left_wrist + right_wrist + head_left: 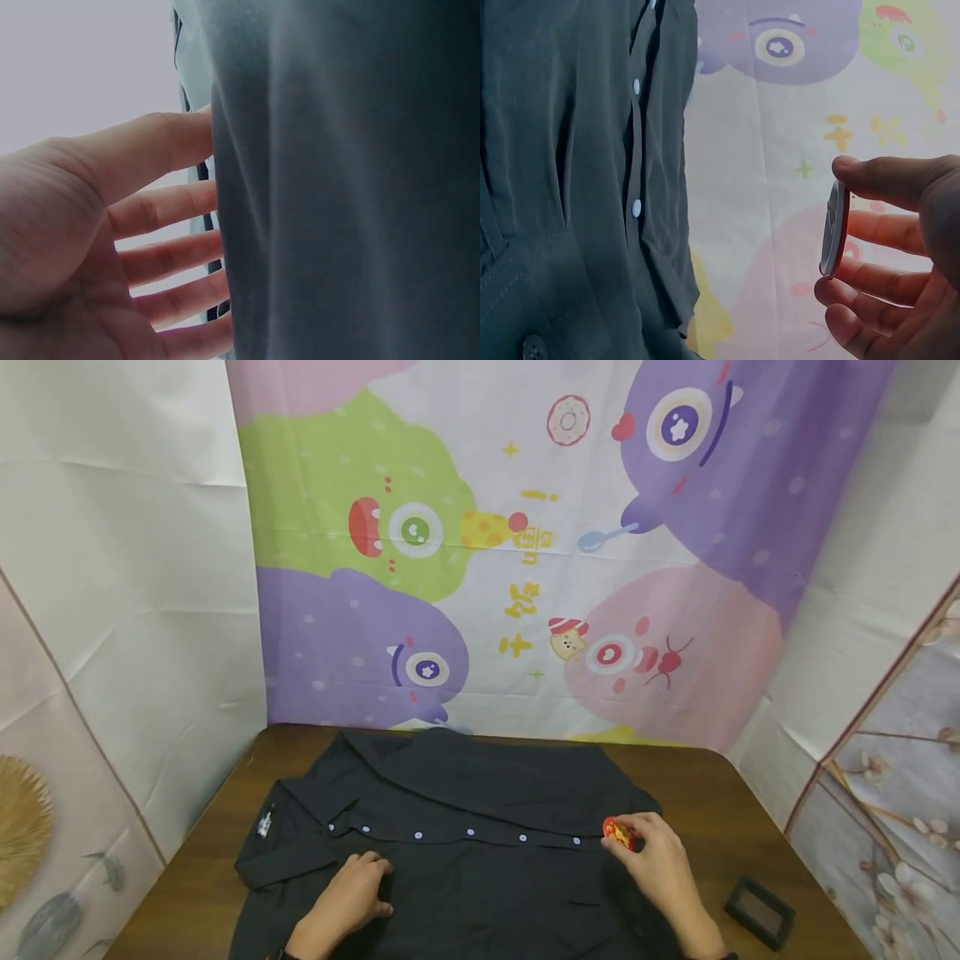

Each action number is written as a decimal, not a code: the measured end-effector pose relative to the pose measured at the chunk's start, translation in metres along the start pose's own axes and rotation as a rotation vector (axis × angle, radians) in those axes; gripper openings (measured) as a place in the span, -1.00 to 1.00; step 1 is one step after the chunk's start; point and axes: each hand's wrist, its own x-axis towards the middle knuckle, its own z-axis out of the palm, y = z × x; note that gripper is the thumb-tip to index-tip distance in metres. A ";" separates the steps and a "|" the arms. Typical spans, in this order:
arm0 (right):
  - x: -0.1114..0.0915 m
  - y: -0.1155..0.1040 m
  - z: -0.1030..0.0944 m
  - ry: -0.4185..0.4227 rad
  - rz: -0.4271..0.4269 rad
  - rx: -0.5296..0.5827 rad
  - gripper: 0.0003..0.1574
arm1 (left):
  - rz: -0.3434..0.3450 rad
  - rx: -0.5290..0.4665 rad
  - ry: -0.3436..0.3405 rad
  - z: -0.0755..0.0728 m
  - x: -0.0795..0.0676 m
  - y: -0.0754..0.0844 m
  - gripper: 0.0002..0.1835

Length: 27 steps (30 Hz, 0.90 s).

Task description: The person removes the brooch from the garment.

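A dark button-up shirt (465, 885) is spread across the table, its row of pale buttons (470, 832) running sideways. My left hand (348, 897) rests on the fabric below the button row. In the left wrist view, the left fingers (172, 202) are spread, their tips right at a fold of dark cloth. My right hand (660, 860) pinches a round red badge (617, 832) with yellow markings, over the right end of the button row. The right wrist view catches the badge (832, 232) nearly edge-on, with a silvery back, between thumb and fingers.
A small black rectangular frame or box (759, 912) lies on the brown table (720, 793) to the right of the shirt. Behind the table hangs a cartoon-printed cloth (517, 693), with pale curtains (172, 568) at the sides.
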 end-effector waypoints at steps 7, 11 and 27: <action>0.004 0.002 -0.004 0.023 0.006 0.006 -0.61 | 0.009 -0.007 0.012 0.000 -0.001 -0.003 -0.55; 0.004 0.003 -0.008 0.041 0.009 0.005 -0.60 | 0.016 -0.006 0.023 -0.001 -0.002 -0.003 -0.56; 0.001 0.020 -0.027 0.003 0.088 -0.034 -0.58 | -0.011 -0.009 -0.004 0.000 0.001 -0.004 -0.53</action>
